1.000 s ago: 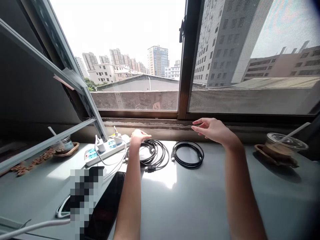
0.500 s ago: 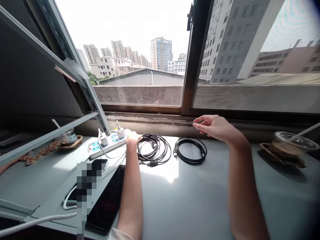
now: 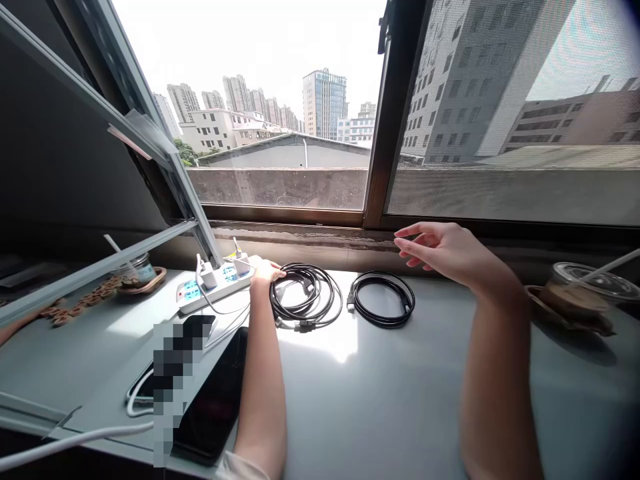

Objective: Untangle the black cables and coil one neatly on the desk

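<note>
Larger black cable coil (image 3: 305, 298) is lying flat on grey tabletop (image 3: 380, 393), near window sill, approx. centre-left of view. Left hand (image 3: 265, 272) is resting on coil's left edge, fingers curled down onto the loops; can't tell if it's actually gripping a strand or just pressing. Smaller black cable coil (image 3: 383, 301) is sitting just right of the first, close but not overlapping, w/ a plug end on its left side.

Right hand (image 3: 447, 252) is hovering above tabletop, up & right of smaller coil, fingers spread loose and pointing left, holding nothing, touching nothing.

Left of the left hand: white power strip (image 3: 213, 288) w/ two white chargers plugged in, thin white leads trailing toward near edge. Strip is touching or nearly touching the hand; can't tell which.

Nearer to camera, by left forearm: dark phone (image 3: 215, 400) lying face up, screen off, next to a pixelated patch.

Far left: small glass jar (image 3: 136, 269) w/ straw sitting on a wooden coaster. Far right: clear lidded cup (image 3: 590, 288) w/ straw, also on a wooden coaster, well apart from both coils.

Behind everything: window frame (image 3: 383, 133), city buildings outside.
</note>
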`<state>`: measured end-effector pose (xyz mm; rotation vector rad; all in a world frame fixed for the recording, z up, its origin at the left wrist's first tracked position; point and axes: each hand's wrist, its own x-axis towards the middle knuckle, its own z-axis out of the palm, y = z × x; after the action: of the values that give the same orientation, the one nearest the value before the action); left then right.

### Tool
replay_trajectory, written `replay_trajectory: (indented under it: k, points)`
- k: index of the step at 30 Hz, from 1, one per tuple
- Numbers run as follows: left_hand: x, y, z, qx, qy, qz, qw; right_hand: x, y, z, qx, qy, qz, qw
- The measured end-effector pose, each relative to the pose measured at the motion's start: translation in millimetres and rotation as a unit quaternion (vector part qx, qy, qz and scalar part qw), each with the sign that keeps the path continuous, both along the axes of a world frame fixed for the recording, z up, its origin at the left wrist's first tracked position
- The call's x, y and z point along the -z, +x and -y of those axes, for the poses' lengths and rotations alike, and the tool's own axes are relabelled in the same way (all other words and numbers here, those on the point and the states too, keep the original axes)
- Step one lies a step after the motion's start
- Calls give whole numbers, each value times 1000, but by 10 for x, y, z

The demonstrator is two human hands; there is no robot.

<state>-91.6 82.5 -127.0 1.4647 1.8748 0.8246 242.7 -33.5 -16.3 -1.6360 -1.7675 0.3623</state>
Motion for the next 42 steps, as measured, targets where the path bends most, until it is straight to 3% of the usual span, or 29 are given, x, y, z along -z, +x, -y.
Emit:
replay_trajectory:
  k: [5,8,12,15,18,23,27,34,42]
  points:
    - [-467,113,244,68,11,90,994,-24,-87,5,-3,-57,1,998]
    - [-776,242,411,124,65,141,980,-55,-174,45,-15,-28,0,999]
    - [-1132,452,670,197,134,199,951,-86,-300,90,-81,43,-51,995]
    - [-1327,595,908,213,178,226,934,-61,-384,105,-115,58,-57,990]
    - [-1459,699,1136,213,231,253,915,-16,-451,114,-97,56,-30,993]
    - [-1578,789,1358,165,303,339,875,-14,-514,119,-105,14,-1,994]
    - [-1621,789,1409,132,316,359,868,-55,-501,114,-117,32,-40,992]
    - [-1595,709,1362,88,327,342,876,-122,-471,159,-135,73,-95,984]
    - [-1556,627,1339,109,285,281,910,-181,-433,153,-63,196,-160,965]
